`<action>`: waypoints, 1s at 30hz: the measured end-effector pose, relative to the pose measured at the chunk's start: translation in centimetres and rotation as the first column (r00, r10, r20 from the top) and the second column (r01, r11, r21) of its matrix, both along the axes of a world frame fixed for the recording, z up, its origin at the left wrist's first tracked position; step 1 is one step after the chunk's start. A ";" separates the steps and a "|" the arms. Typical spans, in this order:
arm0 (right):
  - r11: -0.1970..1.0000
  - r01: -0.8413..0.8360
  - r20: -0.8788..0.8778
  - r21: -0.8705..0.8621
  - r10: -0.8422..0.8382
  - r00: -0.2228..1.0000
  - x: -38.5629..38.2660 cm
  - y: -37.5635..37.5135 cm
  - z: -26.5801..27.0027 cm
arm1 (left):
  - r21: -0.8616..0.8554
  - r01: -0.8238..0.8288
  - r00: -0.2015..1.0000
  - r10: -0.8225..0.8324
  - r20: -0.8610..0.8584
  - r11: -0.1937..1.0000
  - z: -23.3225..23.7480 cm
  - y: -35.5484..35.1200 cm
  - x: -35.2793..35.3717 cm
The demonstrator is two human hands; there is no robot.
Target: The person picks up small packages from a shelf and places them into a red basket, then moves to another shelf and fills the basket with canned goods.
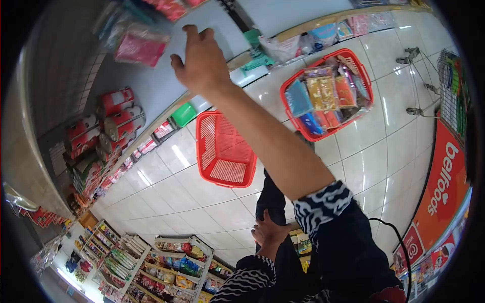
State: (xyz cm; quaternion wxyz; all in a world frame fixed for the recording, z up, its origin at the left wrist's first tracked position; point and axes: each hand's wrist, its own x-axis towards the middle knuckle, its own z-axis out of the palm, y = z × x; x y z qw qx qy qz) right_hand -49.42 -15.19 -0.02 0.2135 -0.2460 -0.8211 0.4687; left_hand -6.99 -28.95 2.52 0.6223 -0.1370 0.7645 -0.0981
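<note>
My right hand [201, 63] reaches over a pale blue shelf [172, 38] at the top, fingers apart and holding nothing. Beside its fingertips lies a pink packet [140, 49] in clear wrap. My left hand [270, 230] rests on my dark-trousered leg with its fingers spread. Under my right forearm, a red basket [226, 149] with nothing visible inside stands on the floor, partly hidden by the arm. A second red basket [369, 76] to the right holds several colourful plastic packets [323, 93].
Red cans [118, 101] are stacked on the shelf at left, near a green container [183, 114] by the shelf edge. A wire cart [449, 86] stands at right above a red freezer [439, 177]. Snack racks [177, 262] fill the lower left.
</note>
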 end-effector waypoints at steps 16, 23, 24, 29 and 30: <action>0.842 -0.095 -0.151 -0.531 0.016 0.988 -3.6 -1.5 -2.6 | 0.056 -0.109 0.991 0.113 -0.065 0.992 -0.1 -4.1 1.0; 0.717 0.277 -0.110 -0.640 -0.442 0.890 23.5 2.9 -2.1 | 0.034 -0.016 0.999 0.017 -0.038 0.999 0.1 -4.5 1.7; 0.598 0.424 0.029 -0.680 -0.556 0.831 26.4 4.5 -3.7 | 0.040 -0.010 0.999 0.012 -0.038 0.999 -0.1 -4.7 2.1; 0.189 0.720 0.226 -0.668 -0.870 0.438 39.4 15.3 -17.8 | 0.001 -0.027 1.000 0.027 -0.007 1.000 0.1 -3.8 3.1; 0.195 0.696 0.307 -0.691 -0.792 0.527 40.5 16.7 -18.9 | -0.012 -0.032 0.999 0.031 -0.023 0.999 0.5 -3.6 3.2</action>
